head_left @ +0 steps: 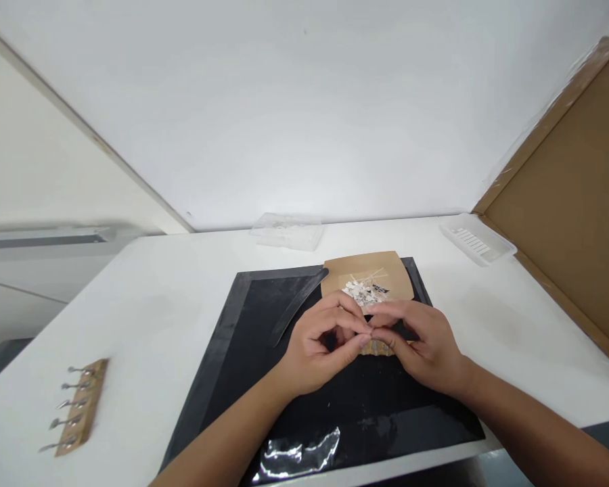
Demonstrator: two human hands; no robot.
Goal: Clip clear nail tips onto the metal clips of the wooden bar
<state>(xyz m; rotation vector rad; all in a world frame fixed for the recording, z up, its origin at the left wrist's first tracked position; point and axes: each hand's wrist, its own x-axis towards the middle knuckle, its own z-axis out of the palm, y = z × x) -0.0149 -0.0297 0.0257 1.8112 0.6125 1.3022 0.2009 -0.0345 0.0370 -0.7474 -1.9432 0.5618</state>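
My left hand [321,348] and my right hand [420,343] meet fingertip to fingertip over a black mat [243,352] in the middle of the white table. Both hands are closed in a pinch on a small object between them, too small to name. Just beyond the fingers lies a brown card [380,270] carrying a heap of small white pieces and thin wires [364,289]. A bit of tan material shows under my right fingers.
A dark curved strip [297,304] lies on the mat left of the card. A wooden strip with several metal pins [77,406] sits at the table's left. Clear plastic trays [287,232] [477,240] stand at the back. A cardboard panel [573,203] leans at the right. Clear film [299,453] lies at the mat's front edge.
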